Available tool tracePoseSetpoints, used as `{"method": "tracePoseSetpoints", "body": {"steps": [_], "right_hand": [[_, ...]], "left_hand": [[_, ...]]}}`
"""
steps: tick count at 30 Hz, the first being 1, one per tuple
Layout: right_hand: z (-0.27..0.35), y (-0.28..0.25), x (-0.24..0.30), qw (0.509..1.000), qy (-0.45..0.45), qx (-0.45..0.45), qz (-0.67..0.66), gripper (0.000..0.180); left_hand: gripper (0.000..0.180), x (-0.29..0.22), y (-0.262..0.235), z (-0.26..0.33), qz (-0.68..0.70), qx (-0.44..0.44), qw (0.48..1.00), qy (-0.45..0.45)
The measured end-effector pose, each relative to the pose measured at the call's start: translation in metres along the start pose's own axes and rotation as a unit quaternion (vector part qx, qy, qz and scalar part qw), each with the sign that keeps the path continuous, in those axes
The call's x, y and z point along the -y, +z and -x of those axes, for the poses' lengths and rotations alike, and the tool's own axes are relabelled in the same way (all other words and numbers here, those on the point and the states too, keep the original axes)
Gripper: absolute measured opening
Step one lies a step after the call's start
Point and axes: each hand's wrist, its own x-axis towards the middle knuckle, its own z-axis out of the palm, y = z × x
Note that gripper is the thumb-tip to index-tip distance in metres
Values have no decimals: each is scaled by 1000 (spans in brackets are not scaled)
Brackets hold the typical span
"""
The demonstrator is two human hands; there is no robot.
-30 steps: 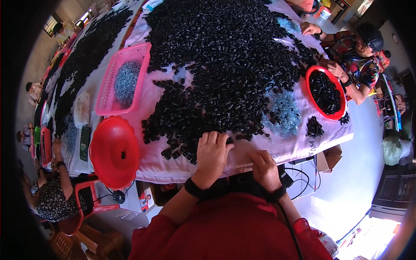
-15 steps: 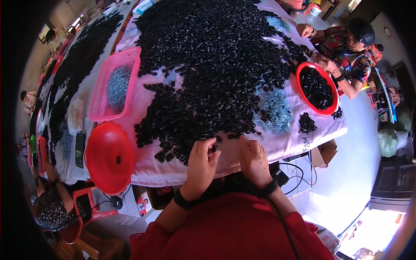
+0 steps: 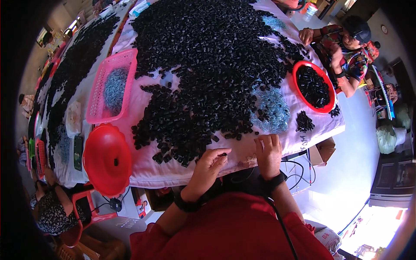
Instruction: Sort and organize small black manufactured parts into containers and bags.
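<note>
Head view is looking down on a long bench [image 3: 147, 173] draped in a pale cloth, edges bending with the fisheye. Covering most of it is a huge heap of small black parts [image 3: 208, 65], short and tubular-looking, matte, loosely scattered at the near edge. A pink slotted plastic basket [image 3: 97, 108] is lying at the left of the heap, holding grey-blue wiry bits. A red round plastic bowl [image 3: 107, 159] is hanging over the near-left bench edge. A red rimmed tray [image 3: 297, 86] of black parts is sitting at the far right, next to a patch of shiny blue-grey springy pieces [image 3: 271, 110]. A small separate clump of black parts [image 3: 304, 122] is lying just below the tray. Another person in a patterned shirt [image 3: 346, 47] is sitting at the right end.

The left hand [image 3: 208, 167] is pinching one small black part [image 3: 223, 154] between thumb and fingertips, right at the near edge of the heap, just above the cloth. The right hand [image 3: 268, 154] is resting palm-down on the cloth beside it, fingers loosely spread, gripping nothing visible. Both wrists are wearing dark bands; sleeves are red.

Versus half a second ago: both hands have shifted slightly apart, the left one having lifted a part clear of the heap edge; the view has tilted a bit.
</note>
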Motion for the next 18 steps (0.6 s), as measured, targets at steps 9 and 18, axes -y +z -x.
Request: {"method": "tracePoseSetpoints", "body": {"steps": [9, 18], "right_hand": [[-6, 8, -1, 995, -58, 33, 80, 9], [-7, -25, 34, 984, 33, 99, -145, 11]], "left_hand": [[27, 11, 0, -1, 20, 11, 1000, -14], [27, -13, 0, -2, 195, 63, 974, -93]]}}
